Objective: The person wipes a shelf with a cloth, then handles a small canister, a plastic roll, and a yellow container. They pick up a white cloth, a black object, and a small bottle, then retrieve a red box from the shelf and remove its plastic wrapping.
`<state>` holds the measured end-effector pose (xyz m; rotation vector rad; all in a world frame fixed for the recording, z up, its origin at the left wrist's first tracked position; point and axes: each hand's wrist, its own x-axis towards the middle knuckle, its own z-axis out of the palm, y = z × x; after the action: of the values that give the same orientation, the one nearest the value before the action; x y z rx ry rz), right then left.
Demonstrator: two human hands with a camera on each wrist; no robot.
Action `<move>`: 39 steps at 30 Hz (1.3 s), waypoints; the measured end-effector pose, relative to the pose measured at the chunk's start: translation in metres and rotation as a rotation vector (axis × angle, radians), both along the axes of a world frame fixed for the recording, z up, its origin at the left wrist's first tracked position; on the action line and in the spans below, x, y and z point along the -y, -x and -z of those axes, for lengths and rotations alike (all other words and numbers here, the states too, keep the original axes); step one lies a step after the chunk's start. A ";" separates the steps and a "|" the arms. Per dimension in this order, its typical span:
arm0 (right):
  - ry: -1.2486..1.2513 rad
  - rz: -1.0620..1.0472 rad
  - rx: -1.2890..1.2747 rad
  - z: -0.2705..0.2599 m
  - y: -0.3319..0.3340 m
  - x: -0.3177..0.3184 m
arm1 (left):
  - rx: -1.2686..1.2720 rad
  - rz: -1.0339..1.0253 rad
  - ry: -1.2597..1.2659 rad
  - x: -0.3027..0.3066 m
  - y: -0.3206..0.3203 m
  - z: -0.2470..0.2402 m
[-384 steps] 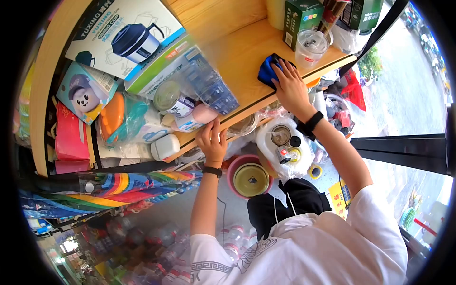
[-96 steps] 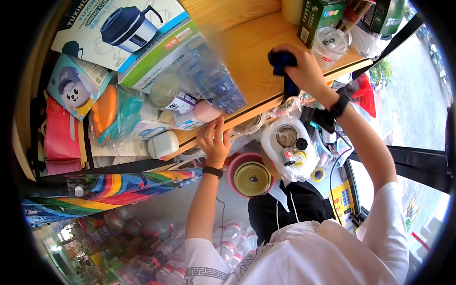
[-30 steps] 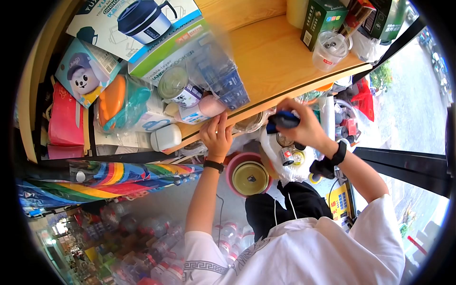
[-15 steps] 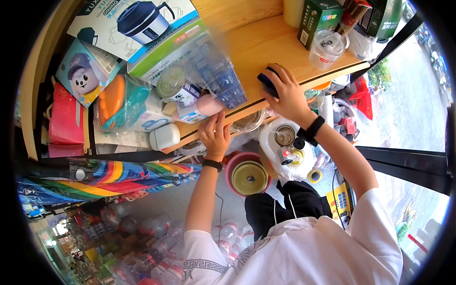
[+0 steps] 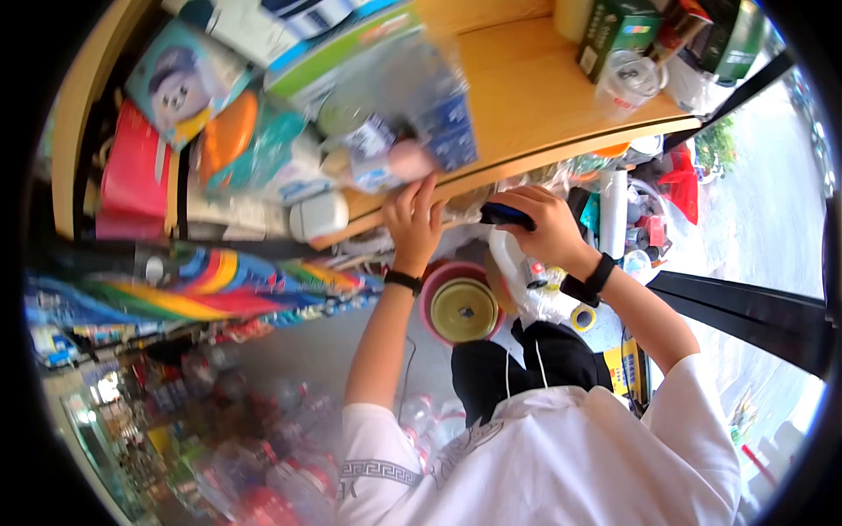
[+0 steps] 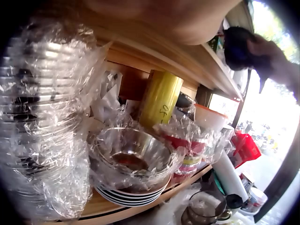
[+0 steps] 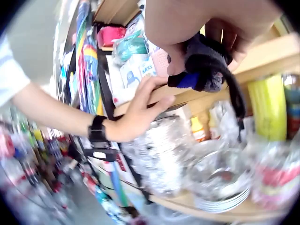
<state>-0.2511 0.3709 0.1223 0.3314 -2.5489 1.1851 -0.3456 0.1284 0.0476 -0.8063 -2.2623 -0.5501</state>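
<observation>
My right hand (image 5: pixel 554 230) grips a folded blue-and-black cloth (image 5: pixel 509 216), just in front of the wooden shelf's (image 5: pixel 517 88) front edge. In the right wrist view the cloth (image 7: pixel 206 65) is bunched between thumb and fingers, with a dark edge strip hanging down. The left wrist view catches the same cloth (image 6: pixel 238 47) at the upper right. My left hand (image 5: pixel 414 226) rests its fingers on the shelf edge, below a pink rounded item (image 5: pixel 410 161). In the right wrist view the left hand (image 7: pixel 138 117) lies with fingers extended and thumb apart.
Boxes and plastic-wrapped goods crowd the shelf's left. A clear cup (image 5: pixel 630 83) and green box (image 5: pixel 618 35) stand at its right. On the lower shelf, a wrapped glass bowl (image 6: pixel 133 150) sits on stacked plates (image 6: pixel 133 197). A pink basin (image 5: pixel 430 320) is below.
My right hand has carried the cloth from the upper shelf's surface down in front of its edge. The left hand keeps its place on the edge. The head view has tilted.
</observation>
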 end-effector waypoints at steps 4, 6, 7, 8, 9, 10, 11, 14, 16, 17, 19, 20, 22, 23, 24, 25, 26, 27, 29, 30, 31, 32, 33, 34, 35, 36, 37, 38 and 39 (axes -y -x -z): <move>0.102 -0.045 0.180 0.016 -0.038 0.008 | 0.256 0.032 -0.072 0.007 -0.041 -0.057; 0.138 -0.041 0.298 0.021 -0.053 0.008 | 0.351 0.025 -0.292 0.024 -0.083 -0.064; 0.133 -0.066 0.314 0.026 -0.060 0.008 | 0.359 -0.028 -0.363 0.035 -0.107 -0.064; 0.161 -0.019 0.368 0.034 -0.067 0.008 | 0.476 -0.120 -0.425 0.047 -0.135 -0.060; 0.188 0.027 0.424 0.042 -0.076 0.009 | 0.594 -0.214 -0.486 0.060 -0.166 -0.054; 0.237 0.043 0.499 0.050 -0.082 0.008 | 0.598 -0.244 -0.494 0.074 -0.195 -0.043; 0.275 0.069 0.542 0.057 -0.088 0.010 | 0.735 -0.317 -0.566 0.089 -0.225 -0.026; 0.255 0.091 0.636 0.061 -0.100 0.018 | 1.046 -0.557 -0.669 0.127 -0.317 0.012; 0.243 0.036 0.637 0.061 -0.104 0.029 | 1.151 -0.755 -0.621 0.157 -0.388 0.046; 0.240 0.008 0.626 0.061 -0.105 0.035 | 1.164 -0.803 -0.618 0.174 -0.430 0.067; 0.240 -0.023 0.652 0.065 -0.109 0.046 | 1.288 -0.942 -0.417 0.191 -0.490 0.056; 0.197 -0.072 0.587 0.068 -0.110 0.051 | 1.332 -1.070 -0.282 0.191 -0.511 0.041; 0.149 -0.150 0.549 0.066 -0.110 0.058 | 1.442 -1.059 -0.073 0.210 -0.570 0.029; 0.148 -0.150 0.551 0.066 -0.111 0.060 | 1.682 -1.124 0.148 0.213 -0.590 0.019; 0.143 -0.144 0.573 0.066 -0.111 0.062 | 1.752 -1.139 0.195 0.218 -0.621 0.018; 0.137 -0.135 0.598 0.067 -0.112 0.062 | 1.716 -1.227 0.220 0.214 -0.637 0.005; 0.136 -0.132 0.603 0.068 -0.114 0.061 | 1.646 -1.321 0.164 0.209 -0.642 -0.010; 0.121 -0.128 0.576 0.070 -0.115 0.061 | 1.573 -1.412 0.112 0.205 -0.645 -0.023; 0.104 -0.115 0.555 0.070 -0.120 0.059 | 0.929 -1.370 0.017 0.210 -0.662 -0.027; 0.147 -0.098 0.628 0.066 -0.122 0.059 | 0.821 -1.263 0.023 0.199 -0.630 -0.060; 0.191 -0.080 0.701 0.064 -0.126 0.059 | 0.790 -1.239 -0.024 0.189 -0.612 -0.081; 0.191 -0.072 0.705 0.066 -0.130 0.059 | 0.762 -1.241 0.002 0.181 -0.605 -0.101; 0.169 -0.077 0.697 0.069 -0.134 0.059 | 0.732 -1.240 0.028 0.178 -0.600 -0.112; 0.147 -0.080 0.684 0.070 -0.136 0.059 | 0.734 -1.230 0.029 0.179 -0.604 -0.113; 0.148 -0.066 0.683 0.070 -0.138 0.059 | 0.641 -1.199 0.188 0.182 -0.614 -0.115; 0.141 -0.074 0.684 0.068 -0.141 0.059 | 0.546 -1.160 0.343 0.185 -0.617 -0.116; 0.135 -0.084 0.685 0.067 -0.143 0.059 | 0.547 -1.148 0.345 0.177 -0.598 -0.126; 0.128 -0.094 0.683 0.067 -0.144 0.059 | 0.585 -1.289 0.504 0.167 -0.578 -0.137; 0.129 -0.083 0.684 0.066 -0.146 0.059 | 0.621 -1.431 0.668 0.160 -0.562 -0.149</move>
<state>-0.1047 0.3119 0.0564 -0.0124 -3.0101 1.7215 0.2169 -0.0312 0.1966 0.9388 -2.8509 0.7491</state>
